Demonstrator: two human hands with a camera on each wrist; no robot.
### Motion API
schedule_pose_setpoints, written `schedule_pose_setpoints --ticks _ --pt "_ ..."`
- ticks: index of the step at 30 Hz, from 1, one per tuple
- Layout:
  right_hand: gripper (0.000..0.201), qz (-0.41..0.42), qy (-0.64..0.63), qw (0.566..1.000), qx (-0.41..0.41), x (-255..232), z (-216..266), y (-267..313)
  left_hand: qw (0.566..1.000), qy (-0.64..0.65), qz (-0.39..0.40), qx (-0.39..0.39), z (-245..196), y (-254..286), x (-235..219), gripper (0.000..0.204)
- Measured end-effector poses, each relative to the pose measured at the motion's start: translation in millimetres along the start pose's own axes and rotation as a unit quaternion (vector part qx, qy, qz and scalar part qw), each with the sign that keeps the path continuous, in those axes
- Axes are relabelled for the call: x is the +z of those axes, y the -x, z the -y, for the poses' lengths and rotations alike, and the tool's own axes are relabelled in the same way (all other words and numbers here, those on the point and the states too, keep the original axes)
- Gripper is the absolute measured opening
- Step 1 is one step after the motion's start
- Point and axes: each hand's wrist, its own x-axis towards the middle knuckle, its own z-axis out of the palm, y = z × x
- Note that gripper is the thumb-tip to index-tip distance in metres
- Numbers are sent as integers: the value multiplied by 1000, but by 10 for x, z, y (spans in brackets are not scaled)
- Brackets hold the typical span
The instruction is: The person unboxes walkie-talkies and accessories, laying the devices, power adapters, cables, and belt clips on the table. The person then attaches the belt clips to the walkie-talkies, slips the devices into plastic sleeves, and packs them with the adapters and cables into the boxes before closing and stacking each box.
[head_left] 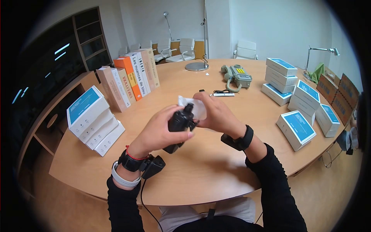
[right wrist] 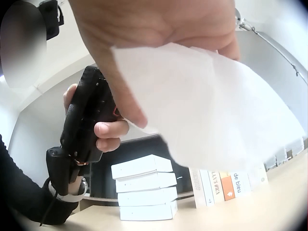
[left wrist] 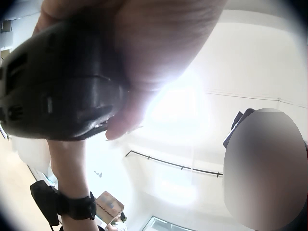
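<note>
My left hand [head_left: 154,129] grips a black device [head_left: 178,125], thumb across its side, raised above the table. In the left wrist view the black device [left wrist: 62,86] fills the upper left, close to the lens. A white sheet, cloth or paper [head_left: 198,109], is pinched in my right hand [head_left: 220,116] beside the top of the device. The right wrist view shows the white sheet [right wrist: 202,106] hanging from the right hand [right wrist: 159,29], with the black device [right wrist: 86,115] held behind it. Whether the sheet touches the device is unclear.
Stacked white-and-blue boxes [head_left: 87,112] stand at the left, upright books [head_left: 131,77] behind them. A telephone [head_left: 237,77], a lamp base [head_left: 197,66] and a white power strip [head_left: 223,94] lie farther back. More boxes [head_left: 296,129] stand at the right.
</note>
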Motion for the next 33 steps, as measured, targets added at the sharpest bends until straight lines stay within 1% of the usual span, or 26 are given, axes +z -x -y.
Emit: schedule_pose_setpoints --ticks 2,3,4,5,6,7,9,10,11,13,15,16,17,18,19,20,21,23,24,26,27,29,30,31,32,33 --pt "59 -48 -43 998 1 53 -115 -2 994 98 -30 -44 -42 36 -53 49" --pt "59 -50 -44 998 1 67 -184 -1 985 157 -38 -62 -71 50 -87 48" --pt "59 4 -119 991 67 76 -273 2 984 163 -44 -55 -58 47 -126 58" --pt "58 58 -193 971 132 98 -377 11 979 191 -51 -58 -84 64 -155 60" --pt "48 76 -237 955 162 136 -458 3 978 190 -65 -56 -92 73 -177 63" --pt "48 74 -237 955 161 153 -532 30 977 188 -80 -55 -98 77 -199 66" --pt "36 46 -321 919 223 135 -529 15 982 169 -81 -37 -105 79 -240 68" --pt "22 44 -314 919 235 116 -536 1 985 151 -83 -21 -108 85 -257 70" --pt "22 44 -314 919 235 111 -552 -5 985 151 -84 -21 -123 97 -271 70" --pt "13 -20 -267 938 222 106 -606 4 988 143 -50 -3 -157 118 -287 72" --pt "12 -21 -260 943 204 71 -572 -19 991 118 -52 19 -123 112 -285 72" --pt "21 -23 -401 875 272 35 -550 -19 993 92 -54 41 -103 109 -285 72" --pt "30 -24 -529 781 331 -12 -490 -38 993 92 -55 41 -89 105 -285 72" --pt "30 -22 -529 781 331 -50 -461 -46 995 51 -71 44 -77 98 -283 71" --pt "39 23 -582 735 347 -93 -443 -45 995 8 -86 48 -67 95 -278 71" --pt "49 68 -630 685 361 -124 -428 -50 995 8 -88 48 -57 93 -273 71" --pt "49 68 -629 686 360 -133 -407 -59 994 23 -88 59 -48 90 -267 68" --pt "61 107 -687 639 331 -139 -365 -60 993 36 -88 70 -28 82 -257 65" --pt "61 106 -687 638 330 -163 -357 -65 993 28 -80 82 -16 78 -251 65" --pt "50 52 -717 610 333 -216 -344 -72 993 20 -71 93 -22 83 -240 65" --pt "50 51 -717 610 333 -222 -321 -63 993 -5 -66 102 -45 85 -236 65" --pt "34 -9 -658 673 337 -232 -281 -43 991 -30 -60 112 -57 74 -238 65" --pt "34 -10 -658 674 336 -228 -313 -40 989 -74 -34 124 -45 66 -251 65" --pt "28 -16 -648 689 324 -209 -381 -35 984 -119 -8 136 -43 59 -264 66" --pt "22 -23 -639 703 312 -197 -441 -32 982 -142 4 127 -61 71 -271 66" --pt "22 -24 -638 703 312 -203 -498 -27 981 -142 5 128 -61 73 -264 66"
